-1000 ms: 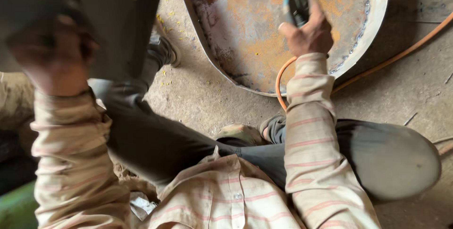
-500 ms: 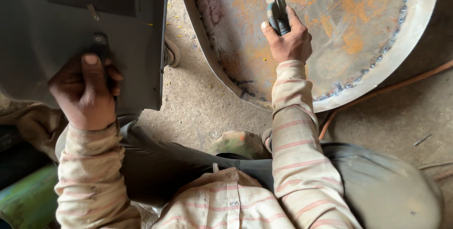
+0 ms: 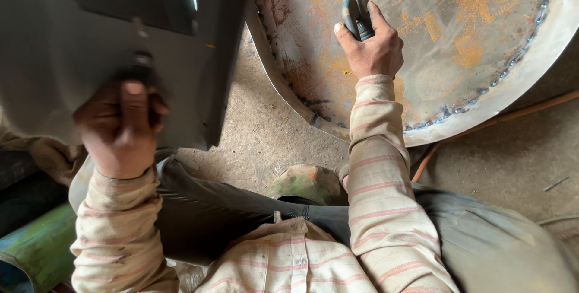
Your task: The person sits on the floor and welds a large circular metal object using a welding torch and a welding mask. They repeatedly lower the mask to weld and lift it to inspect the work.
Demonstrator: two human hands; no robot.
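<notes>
I have one view only, from the camera on the head. It looks almost straight down past my chest and knees to the dirt floor (image 3: 265,130), close in. My left hand (image 3: 120,127) fills the left side, my right hand (image 3: 371,48) the top, over a rusty disc (image 3: 470,45).
</notes>
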